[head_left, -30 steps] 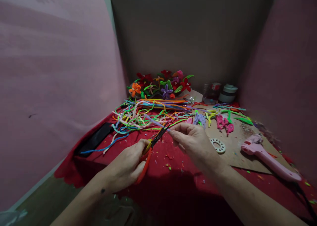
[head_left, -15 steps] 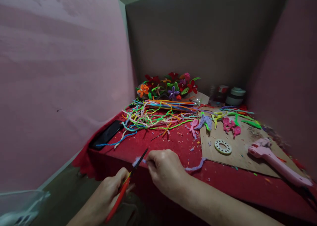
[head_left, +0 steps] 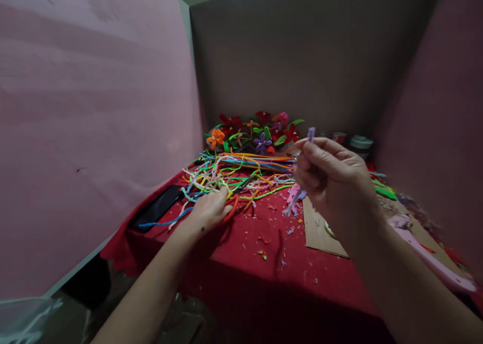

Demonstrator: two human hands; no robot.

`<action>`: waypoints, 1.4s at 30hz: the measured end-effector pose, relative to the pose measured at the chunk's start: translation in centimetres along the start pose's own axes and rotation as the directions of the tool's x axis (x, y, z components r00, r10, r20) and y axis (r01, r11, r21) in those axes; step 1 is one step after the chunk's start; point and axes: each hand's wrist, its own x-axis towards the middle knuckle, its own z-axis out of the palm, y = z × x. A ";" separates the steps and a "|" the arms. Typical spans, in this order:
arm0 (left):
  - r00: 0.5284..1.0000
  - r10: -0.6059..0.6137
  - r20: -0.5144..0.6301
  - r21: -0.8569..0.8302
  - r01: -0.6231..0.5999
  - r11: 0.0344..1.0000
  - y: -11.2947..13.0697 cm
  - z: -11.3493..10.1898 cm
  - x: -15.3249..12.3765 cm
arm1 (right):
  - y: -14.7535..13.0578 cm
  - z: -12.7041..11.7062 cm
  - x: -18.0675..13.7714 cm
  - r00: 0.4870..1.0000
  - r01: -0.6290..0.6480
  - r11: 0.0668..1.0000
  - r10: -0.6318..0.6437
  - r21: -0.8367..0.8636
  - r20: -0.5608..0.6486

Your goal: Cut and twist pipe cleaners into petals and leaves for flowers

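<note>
My right hand (head_left: pixel 332 175) is raised above the red cloth (head_left: pixel 241 253), fingers pinched round a short lilac pipe cleaner (head_left: pixel 310 133) that pokes up from the fingertips and hangs down below the palm. My left hand (head_left: pixel 209 210) rests low on the cloth at the edge of a tangle of coloured pipe cleaners (head_left: pixel 234 175). Its fingers are closed on red-handled scissors (head_left: pixel 234 205), whose dark blades point into the pile.
A bunch of pipe-cleaner flowers (head_left: pixel 256 130) lies at the back. A black phone (head_left: pixel 156 208) lies at the left edge. A cardboard sheet (head_left: pixel 320 231), a pink glue gun (head_left: pixel 426 253) and jars (head_left: pixel 360 145) are at the right. Panels wall in three sides.
My left hand moved forward with the scissors and set them down by the pile. My right hand rose from near the table's front edge, lifting the cut lilac piece.
</note>
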 end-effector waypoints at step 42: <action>0.976 0.210 0.054 -0.964 0.106 -0.245 8.9 1.4 8.5 | 10.0 -5.7 2.0 0.947 -0.312 0.950 0.311 -0.001 -0.081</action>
